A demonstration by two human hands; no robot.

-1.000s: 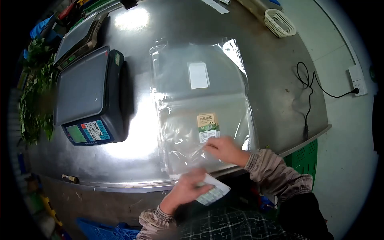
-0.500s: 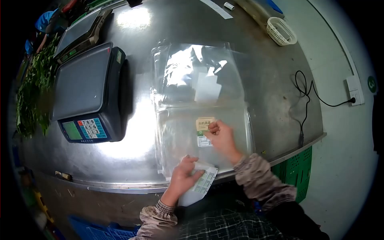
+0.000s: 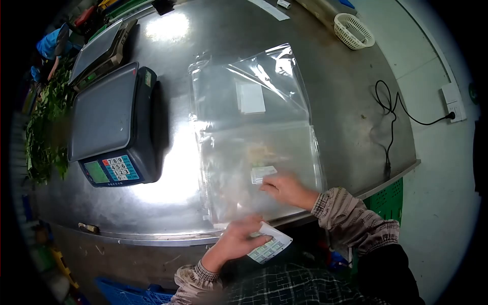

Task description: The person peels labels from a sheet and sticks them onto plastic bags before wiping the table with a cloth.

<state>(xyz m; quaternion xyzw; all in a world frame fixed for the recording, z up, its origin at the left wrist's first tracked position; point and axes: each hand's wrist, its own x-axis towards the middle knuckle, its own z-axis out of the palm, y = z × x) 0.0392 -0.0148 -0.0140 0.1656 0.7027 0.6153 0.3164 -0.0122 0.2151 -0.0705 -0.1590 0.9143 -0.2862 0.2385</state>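
My left hand (image 3: pixel 236 240) is closed on a sheet of labels (image 3: pixel 274 248) at the table's front edge, thumb on top. My right hand (image 3: pixel 291 190) is over the near clear plastic bag (image 3: pixel 229 188), fingers curled together. Whether anything is pinched in them is hidden. Just beyond its fingertips lies a white printed label (image 3: pixel 262 174) on the bag, with a blurred tan patch above it. Farther back, another part of the clear plastic bags (image 3: pixel 218 96) shows white rectangles (image 3: pixel 251 97) through it, and its far right corner is creased and raised.
A digital scale (image 3: pixel 104 119) stands left on the metal table (image 3: pixel 351 147), with a second scale (image 3: pixel 99 51) and leafy greens (image 3: pixel 46 132) beyond. A white basket (image 3: pixel 353 31) sits back right, near a black cable (image 3: pixel 391 109). A person in blue (image 3: pixel 51 43) is far left.
My right hand has moved down toward me, off the tan-and-green label. My left hand and the label sheet have shifted slightly nearer. The far plastic has become creased at its right corner.
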